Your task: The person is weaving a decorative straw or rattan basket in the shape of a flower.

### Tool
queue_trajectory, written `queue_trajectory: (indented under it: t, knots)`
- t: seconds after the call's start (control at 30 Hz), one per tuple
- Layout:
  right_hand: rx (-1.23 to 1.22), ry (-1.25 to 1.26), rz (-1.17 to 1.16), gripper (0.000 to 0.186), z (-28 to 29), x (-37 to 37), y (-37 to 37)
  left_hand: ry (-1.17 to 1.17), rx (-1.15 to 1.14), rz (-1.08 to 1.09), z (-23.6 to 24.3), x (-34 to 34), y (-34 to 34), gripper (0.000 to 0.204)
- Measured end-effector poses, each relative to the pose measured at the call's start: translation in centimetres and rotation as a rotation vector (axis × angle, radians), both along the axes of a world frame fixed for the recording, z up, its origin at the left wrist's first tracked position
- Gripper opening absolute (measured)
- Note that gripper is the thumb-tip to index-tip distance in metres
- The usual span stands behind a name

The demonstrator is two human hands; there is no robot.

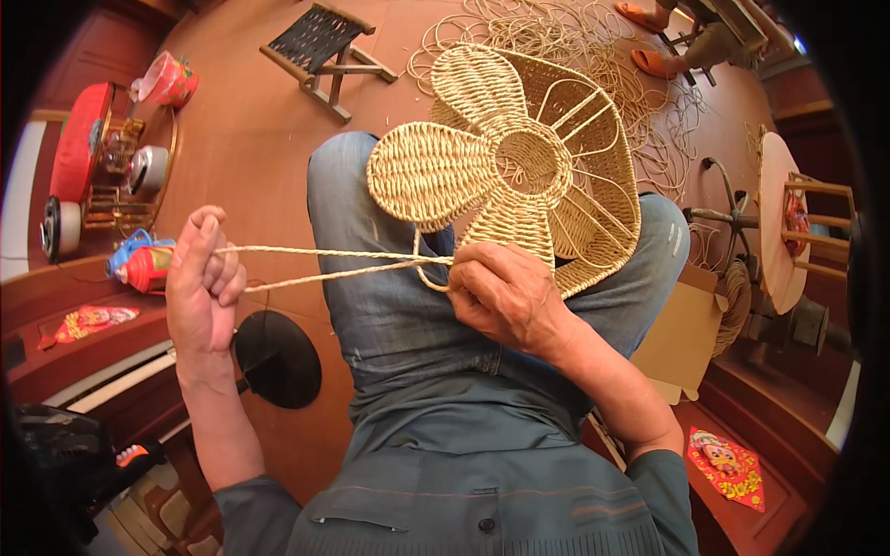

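Observation:
A woven straw-coloured basket (593,250) rests on my lap, tilted across my knees. Its flower-shaped face has several petals filled with weave, while wire outlines at the right show bare loops. My right hand (501,289) is closed at the lower petal, pinching the twisted cord where it meets the frame. Out to the left, my left hand (206,273) is raised and closed round the looped cord (324,261). Two strands run taut between the hands. The cord's exact path under my right fingers is hidden.
Loose cord (547,32) lies heaped on the floor beyond the basket. A folding stool (320,46) stands far left of it. Another person's orange slippers (654,63) show at far right. A cardboard box (681,324) sits by my right knee, near a round-topped stool (777,222).

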State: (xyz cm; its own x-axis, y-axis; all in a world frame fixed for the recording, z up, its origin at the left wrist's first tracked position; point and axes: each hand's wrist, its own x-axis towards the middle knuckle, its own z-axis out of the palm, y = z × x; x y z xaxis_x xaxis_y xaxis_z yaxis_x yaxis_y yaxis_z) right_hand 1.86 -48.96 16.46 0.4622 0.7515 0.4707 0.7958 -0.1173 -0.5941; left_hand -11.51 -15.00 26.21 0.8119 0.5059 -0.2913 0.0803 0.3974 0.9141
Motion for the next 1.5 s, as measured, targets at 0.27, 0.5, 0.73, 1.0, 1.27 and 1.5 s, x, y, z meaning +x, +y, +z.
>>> queue_trajectory:
  t: [0.27, 0.5, 0.73, 1.0, 1.27, 1.5]
  knots:
    - [0.133, 0.538, 0.039, 0.02, 1.7, -0.3, -2.5, 0.015, 0.076, 0.015, 0.2, -1.1, 2.2, 0.018]
    - [0.34, 1.041, -0.202, 0.032, 3.0, 2.2, -4.3, 0.1, 0.512, 0.328, -0.7, -3.9, 14.9, 0.022]
    - [0.152, 0.897, -0.305, 0.019, 3.8, 2.2, -2.7, 0.043, 0.858, 0.803, 4.9, -0.3, 21.4, 0.023]
    - [0.006, 1.131, 0.02, 0.045, 7.0, 2.4, 0.5, -0.531, 1.426, -0.592, 2.6, 4.6, -9.1, 0.021]
    - [0.222, 1.658, 0.191, 0.03, 6.6, 1.5, 0.2, -0.363, 0.728, -0.994, -2.3, 1.9, -14.4, 0.016]
    - [0.301, 1.633, -0.007, 0.032, 4.0, 1.4, -3.3, 0.138, 0.051, -0.41, -4.3, -0.2, -5.7, 0.013]
